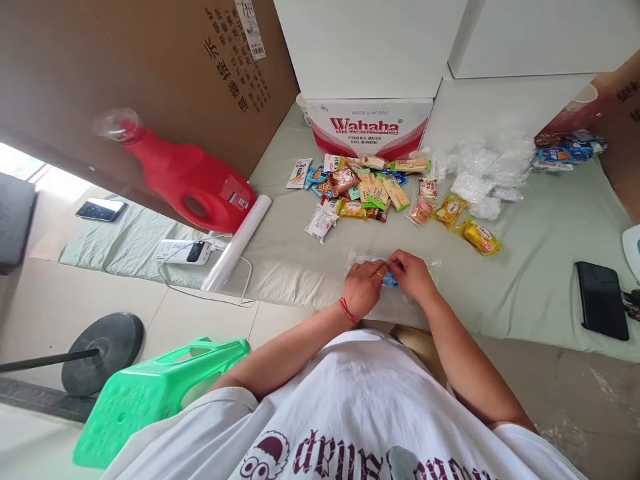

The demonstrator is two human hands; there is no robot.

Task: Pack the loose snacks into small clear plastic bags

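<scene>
A blue snack packet [391,280] lies near the cloth's front edge, partly under my hands. Clear plastic film [431,261] spreads around it and shows on both sides. My left hand [363,285], with a ring and a red string bracelet, is closed, its fingertips pinching the film over the packet. Touching it from the other side, my right hand [411,273] is closed too, thumb and forefinger pinched on the film. The fingers hide part of the packet. Beyond them sits a pile of wrapped snacks [370,190], with two yellow packets [479,237] [451,211] to its right.
A roll of clear film [237,243] rests at the left by a red jug [190,180]. Crumpled plastic-wrapped bundles [493,167] lie back right, before white boxes [370,47]. A black phone [601,300] is at the right; a green stool [145,400] stands lower left.
</scene>
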